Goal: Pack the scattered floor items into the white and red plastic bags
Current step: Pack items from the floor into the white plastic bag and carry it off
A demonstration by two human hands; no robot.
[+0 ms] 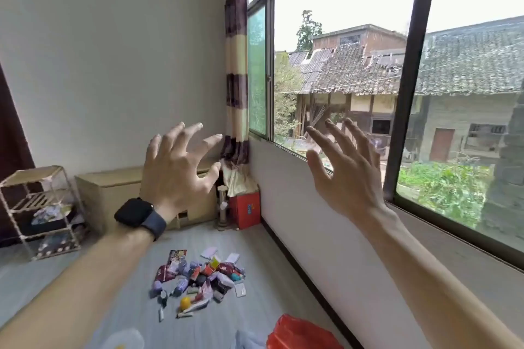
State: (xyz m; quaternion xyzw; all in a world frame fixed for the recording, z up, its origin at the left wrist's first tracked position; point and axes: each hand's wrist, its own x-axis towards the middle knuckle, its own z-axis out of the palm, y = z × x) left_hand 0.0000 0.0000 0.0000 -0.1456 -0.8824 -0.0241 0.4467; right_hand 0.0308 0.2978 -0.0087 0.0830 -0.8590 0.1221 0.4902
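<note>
While raised, grip spread wide and empty: left hand [175, 176], right hand [351, 178]. Well below grip: item pile [198, 278], red bag [300, 331]. Risks spills if bag mouth sags shut.

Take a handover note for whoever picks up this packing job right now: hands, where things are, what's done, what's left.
Left hand and right hand: both raised, fingers spread, holding nothing.
Pile of small items: on the floor near the window wall.
Red bag: on the floor at the near edge. A pale shape farther left may be the white bag.
Done: nothing visibly packed.
Left: the whole pile.
</note>
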